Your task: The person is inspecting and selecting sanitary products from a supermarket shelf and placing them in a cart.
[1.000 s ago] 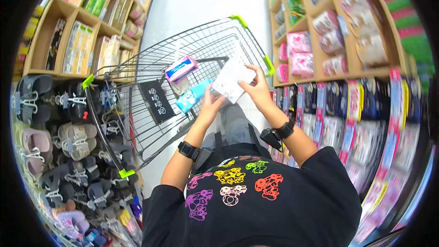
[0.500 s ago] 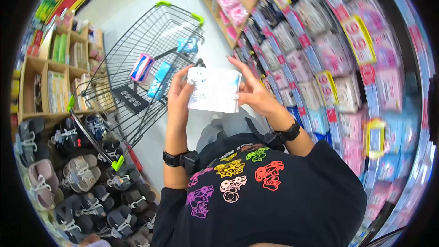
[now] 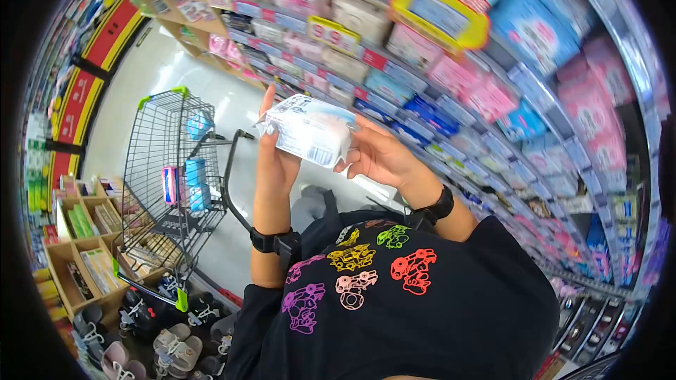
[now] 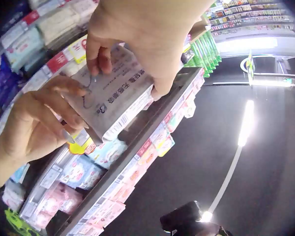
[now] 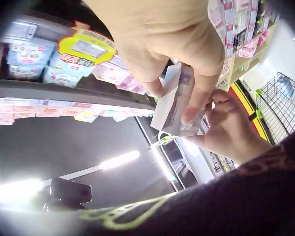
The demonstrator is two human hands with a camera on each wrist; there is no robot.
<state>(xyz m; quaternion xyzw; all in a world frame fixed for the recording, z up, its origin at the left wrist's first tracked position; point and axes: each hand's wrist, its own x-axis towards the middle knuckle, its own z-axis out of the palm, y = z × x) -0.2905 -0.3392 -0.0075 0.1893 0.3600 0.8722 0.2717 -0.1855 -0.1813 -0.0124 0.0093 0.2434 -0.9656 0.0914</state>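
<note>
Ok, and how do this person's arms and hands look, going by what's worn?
Loose, black fabric short sleeves end around the elbows. Black wrist straps circle both wrists, carrying boxy black units. The left hand and right hand wear no gloves.

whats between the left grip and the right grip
A white pack, held by both: the head view shows it between the left grip and right grip.
</note>
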